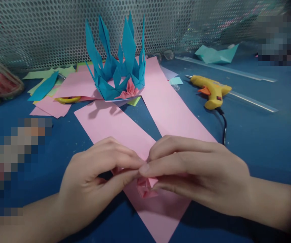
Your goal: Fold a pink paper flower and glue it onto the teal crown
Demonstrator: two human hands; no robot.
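Between my two hands is a small folded pink paper piece (146, 189), partly covered by my fingers. My left hand (97, 172) pinches it from the left, thumb and fingers pressed together. From the right my right hand (193, 172) closes on it, its fingertips meeting those of the left. Below them lies a long pink paper strip (110, 119). Beyond my hands stands a blue folded paper crown (107, 89) with tall points, a pink paper flower (130, 90) on its front.
A yellow glue gun (208, 87) with a black cord lies at the right, near clear glue sticks (251, 101). Behind are a teal folded paper (217, 54) and a perforated metal panel (59, 33). Loose paper sheets (53, 106) and a jar (1, 77) are at left.
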